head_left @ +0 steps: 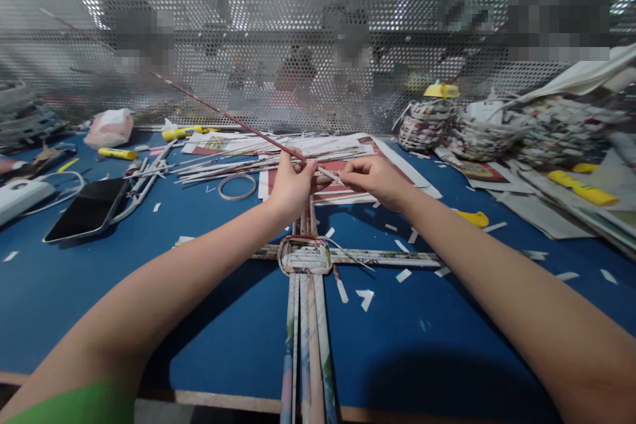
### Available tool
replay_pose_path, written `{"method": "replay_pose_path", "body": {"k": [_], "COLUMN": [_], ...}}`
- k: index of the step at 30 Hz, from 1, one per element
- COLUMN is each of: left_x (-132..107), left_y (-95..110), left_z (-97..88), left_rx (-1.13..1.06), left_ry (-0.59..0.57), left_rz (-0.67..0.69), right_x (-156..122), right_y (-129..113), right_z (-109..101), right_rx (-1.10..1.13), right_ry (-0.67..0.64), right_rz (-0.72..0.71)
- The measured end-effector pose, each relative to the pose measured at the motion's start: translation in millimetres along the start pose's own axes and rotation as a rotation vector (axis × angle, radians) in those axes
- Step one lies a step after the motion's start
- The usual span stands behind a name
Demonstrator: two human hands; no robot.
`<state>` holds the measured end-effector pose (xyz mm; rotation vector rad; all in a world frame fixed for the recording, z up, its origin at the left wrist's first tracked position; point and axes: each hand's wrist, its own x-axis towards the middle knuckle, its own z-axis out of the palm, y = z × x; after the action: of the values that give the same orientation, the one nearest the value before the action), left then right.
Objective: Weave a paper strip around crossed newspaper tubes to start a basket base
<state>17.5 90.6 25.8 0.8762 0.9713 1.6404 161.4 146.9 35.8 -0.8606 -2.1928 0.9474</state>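
A long thin rolled-paper tube (223, 114), dark red with a pale end, runs slantwise through my left hand (293, 180), whose fingers are closed round it. My right hand (372, 179) pinches the pale end of the same tube between thumb and fingertips. Below both hands lies a cross of flattened paper tubes (311, 331), with a strand wound round its middle (304, 256) and one thin loose end pointing right. Its lower arms reach past the table's near edge. My left forearm covers part of the left arm of the cross.
Loose paper tubes (223, 169) and a tape ring (237, 187) lie behind my hands. A phone (88, 209) and glue sticks (117, 154) are at left. Woven paper baskets (426, 124) and stacked paper (541, 212) stand at right. Paper scraps dot the blue table (223, 338); a perforated metal screen (278, 46) rises behind.
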Motion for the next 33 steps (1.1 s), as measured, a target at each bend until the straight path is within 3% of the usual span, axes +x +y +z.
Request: {"method": "replay_pose_path", "body": {"k": [5,8,11,16,24,33], "left_x": [-1.7,-0.8,2.1,3.8,2.5,7.6], "left_y": [-3.5,-4.9,-5.7,-4.4,-2.0,-10.0], "left_z": [0.7,0.3,-1.5,-3.1,-1.8,-5.9], "left_rx": [0.025,0.035,0.027,0.010,-0.048,0.025], "left_ry": [0.000,0.002,0.007,0.029,0.068,0.013], "left_rz": [0.017,0.036,0.065,0.090,0.031,0.183], "right_x": [0.2,-0.8,-2.2,-3.6,-4.7,-2.1], "right_y": [-4.8,-7.1,-4.9,3.7,2.7,-1.7], "right_z": [3.4,6.9,10.2,12.8,17.2,22.0], "right_rx": [-0.198,-0.370,-0.510,-0.592,-0.573,-0.446], "right_ry": [0.017,0.128,0.254,0.271,0.345,0.376], "right_rz": [-0.019,-0.064,-0.227,-0.479,-0.435,-0.273]}}
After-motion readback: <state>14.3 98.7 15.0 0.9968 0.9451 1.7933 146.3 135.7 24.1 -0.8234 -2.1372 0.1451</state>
